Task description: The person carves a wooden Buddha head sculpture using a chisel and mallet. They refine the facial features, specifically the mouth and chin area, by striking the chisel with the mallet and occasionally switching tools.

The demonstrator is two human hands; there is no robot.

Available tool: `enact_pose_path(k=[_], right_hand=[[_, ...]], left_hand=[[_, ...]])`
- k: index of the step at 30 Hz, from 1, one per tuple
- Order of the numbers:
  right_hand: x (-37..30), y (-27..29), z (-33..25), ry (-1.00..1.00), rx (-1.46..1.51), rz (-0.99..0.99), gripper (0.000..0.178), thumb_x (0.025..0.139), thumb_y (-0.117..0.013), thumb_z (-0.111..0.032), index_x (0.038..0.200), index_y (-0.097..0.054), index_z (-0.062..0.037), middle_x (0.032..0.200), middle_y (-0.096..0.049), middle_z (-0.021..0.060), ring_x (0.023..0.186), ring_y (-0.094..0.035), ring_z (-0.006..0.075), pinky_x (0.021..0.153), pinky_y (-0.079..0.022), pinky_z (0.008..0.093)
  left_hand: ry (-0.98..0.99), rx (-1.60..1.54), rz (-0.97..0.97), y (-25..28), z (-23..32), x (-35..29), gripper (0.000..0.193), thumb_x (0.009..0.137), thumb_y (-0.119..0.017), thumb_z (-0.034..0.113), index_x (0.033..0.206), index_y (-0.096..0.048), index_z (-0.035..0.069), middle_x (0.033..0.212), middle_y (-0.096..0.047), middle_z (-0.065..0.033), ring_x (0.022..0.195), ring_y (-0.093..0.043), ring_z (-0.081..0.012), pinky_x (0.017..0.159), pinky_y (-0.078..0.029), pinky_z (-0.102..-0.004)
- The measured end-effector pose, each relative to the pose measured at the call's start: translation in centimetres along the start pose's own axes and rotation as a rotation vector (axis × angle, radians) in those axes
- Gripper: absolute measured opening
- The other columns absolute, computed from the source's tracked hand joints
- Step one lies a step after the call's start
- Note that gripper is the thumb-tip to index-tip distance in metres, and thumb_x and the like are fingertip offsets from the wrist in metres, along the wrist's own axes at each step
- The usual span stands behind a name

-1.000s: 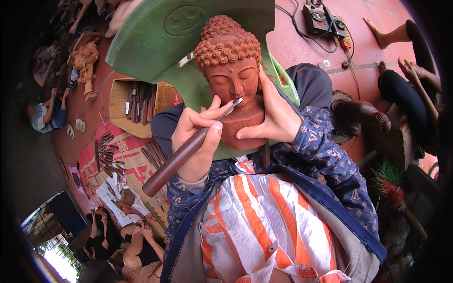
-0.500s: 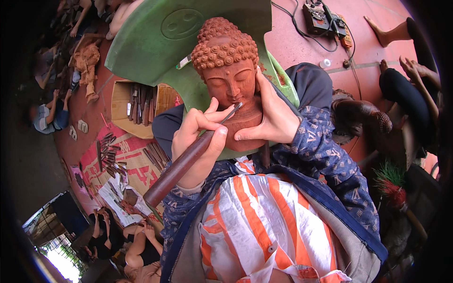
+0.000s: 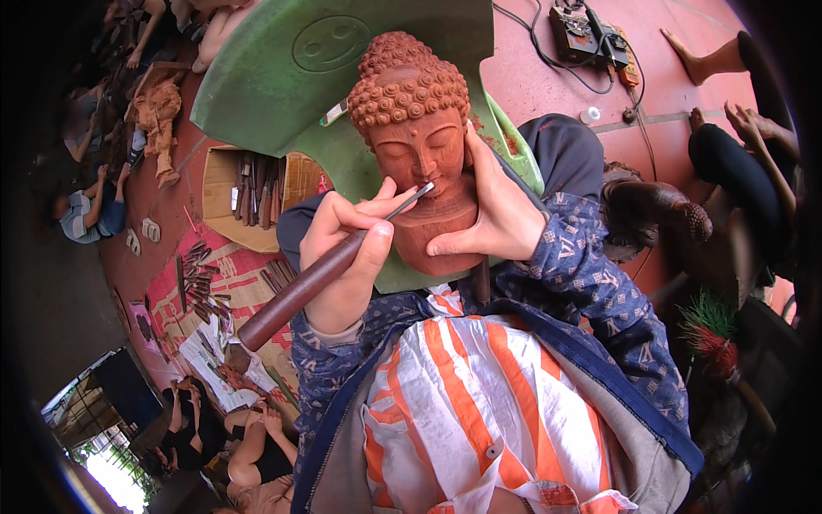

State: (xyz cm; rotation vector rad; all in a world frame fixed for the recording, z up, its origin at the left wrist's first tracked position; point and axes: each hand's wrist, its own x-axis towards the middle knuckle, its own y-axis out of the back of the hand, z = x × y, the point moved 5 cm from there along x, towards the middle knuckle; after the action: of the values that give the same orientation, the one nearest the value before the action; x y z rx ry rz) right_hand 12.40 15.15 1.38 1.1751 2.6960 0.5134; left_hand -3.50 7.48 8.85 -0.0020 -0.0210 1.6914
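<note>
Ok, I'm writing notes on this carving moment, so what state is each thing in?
Bust: face and curls carved, face toward the camera
Chisel: held, tip by the mouth, contact unclear
Left hand: closed round the chisel
Right hand: holding the bust, thumb on its chest
Box: open, tools inside
Loose tools: lying in a pile
Jacket: worn open

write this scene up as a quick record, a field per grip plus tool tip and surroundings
left-hand grip: holding dark-brown round-handled metal chisel
right-hand grip: around reddish-brown carved wooden bust with curled hair, thumb on its chest
tool tip: at the bust's mouth; contact unclear
behind bust: green plastic seat with smiley face
left side: open brown cardboard box with dark slender tools inside
</note>
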Motion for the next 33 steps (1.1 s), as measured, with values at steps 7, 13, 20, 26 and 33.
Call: enact_pose_path(k=[7, 13, 20, 26, 33], right_hand=[[0.0, -0.1, -0.1, 0.090, -0.062, 0.045, 0.136, 0.058, -0.088, -0.046, 0.144, 0.000, 0.0132, 0.122, -0.043, 0.0333, 0.115, -0.046, 0.0450, 0.102, -0.038, 0.0442], [0.0, 0.0, -0.3, 0.094, -0.038, 0.048, 0.135, 0.058, -0.088, -0.044, 0.144, -0.001, 0.0130, 0.123, -0.043, 0.0333, 0.116, -0.045, 0.0448, 0.102, -0.038, 0.0439], [0.0, 0.1, -0.5, 0.110, -0.073, 0.049, 0.136, 0.058, -0.087, -0.044, 0.144, 0.000, 0.0141, 0.125, -0.042, 0.0338, 0.118, -0.044, 0.0448, 0.103, -0.037, 0.0438], [0.0, 0.0, -0.4, 0.087, -0.080, 0.039, 0.136, 0.058, -0.087, -0.045, 0.144, 0.000, 0.0151, 0.126, -0.041, 0.0344, 0.118, -0.044, 0.0452, 0.104, -0.037, 0.0440], [0.1, 0.0, -0.6, 0.088, -0.082, 0.032, 0.137, 0.058, -0.087, -0.046, 0.144, 0.000, 0.0154, 0.125, -0.041, 0.0347, 0.119, -0.044, 0.0454, 0.103, -0.037, 0.0438]], left_hand=[[-0.025, 0.031, 0.003, -0.4, 0.4, -0.1, 0.012, 0.092, -0.056, 0.002, 0.090, -0.045, 0.003, 0.113, -0.064, -0.0266, 0.118, -0.057, -0.0282, 0.114, -0.026, -0.0516], [-0.015, 0.055, -0.005, -0.2, 0.8, 0.0, 0.012, 0.092, -0.056, 0.002, 0.091, -0.044, 0.003, 0.113, -0.064, -0.0267, 0.117, -0.058, -0.0278, 0.114, -0.027, -0.0520], [0.008, 0.056, 0.018, 0.0, -0.6, -0.5, 0.013, 0.093, -0.057, 0.006, 0.091, -0.044, 0.004, 0.119, -0.063, -0.0256, 0.131, -0.046, -0.0342, 0.114, -0.020, -0.0483], [-0.012, 0.215, 0.010, -0.4, -0.1, -0.6, 0.017, 0.094, -0.054, 0.005, 0.091, -0.037, 0.005, 0.118, -0.060, -0.0328, 0.129, -0.046, -0.0382, 0.115, -0.023, -0.0507], [0.026, 0.312, -0.004, -1.0, 0.8, -0.4, 0.015, 0.093, -0.055, 0.004, 0.090, -0.041, 0.003, 0.117, -0.062, -0.0289, 0.125, -0.051, -0.0330, 0.114, -0.025, -0.0493]])
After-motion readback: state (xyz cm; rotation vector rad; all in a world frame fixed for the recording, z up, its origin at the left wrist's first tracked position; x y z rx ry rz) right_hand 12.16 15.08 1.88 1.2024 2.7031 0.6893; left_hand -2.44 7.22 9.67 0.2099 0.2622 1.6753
